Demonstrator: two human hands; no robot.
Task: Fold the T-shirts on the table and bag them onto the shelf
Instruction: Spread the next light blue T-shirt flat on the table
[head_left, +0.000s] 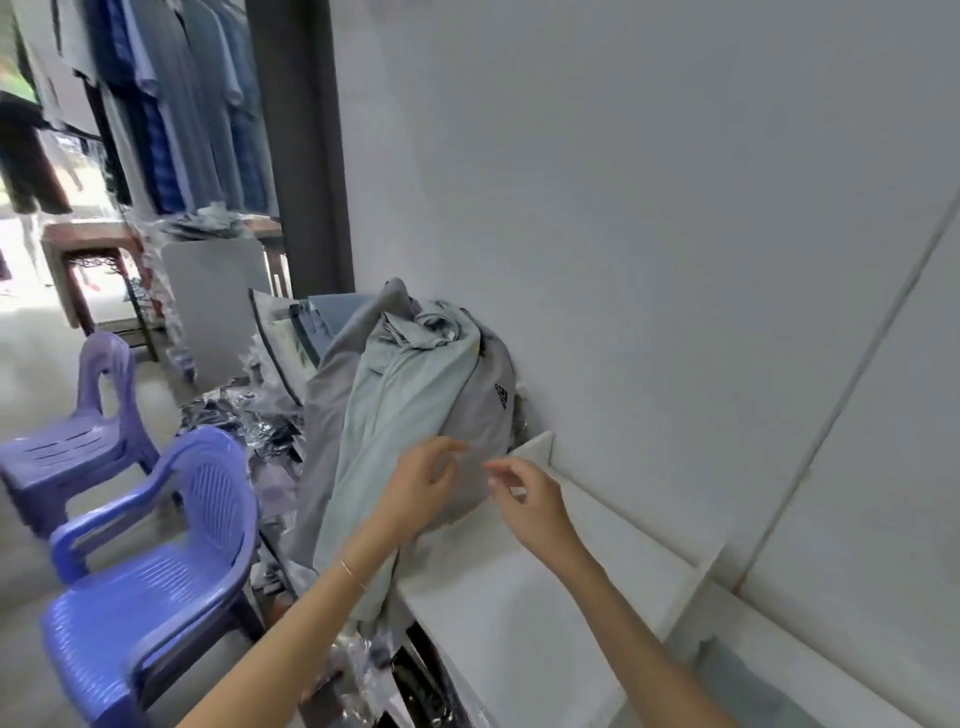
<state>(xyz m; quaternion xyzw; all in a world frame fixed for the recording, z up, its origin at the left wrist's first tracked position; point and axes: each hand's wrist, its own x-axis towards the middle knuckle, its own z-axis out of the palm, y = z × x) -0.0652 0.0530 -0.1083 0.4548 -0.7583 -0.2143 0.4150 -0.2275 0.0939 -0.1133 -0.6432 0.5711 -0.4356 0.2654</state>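
at the table edge against the wall, the left hand (423, 486) has its fingers loosely spread and relaxed, holding nothing, its fingertips at or just over the grey t-shirt (485, 415); contact cannot be confirmed. the right hand (530, 499) is just beside it, fingers loosely curled, thumb and forefinger close together, nothing visibly pinched. the grey t-shirt lies heaped with a pale green t-shirt (384, 415) on the white table (519, 597), the green one draping over the near edge. judgement: both are light, soft and limp, will sag and slide; take hold at shoulder seams or hem, two-handed. a small dark logo (502, 397) is printed on the grey shirt; its lettering is too small to read
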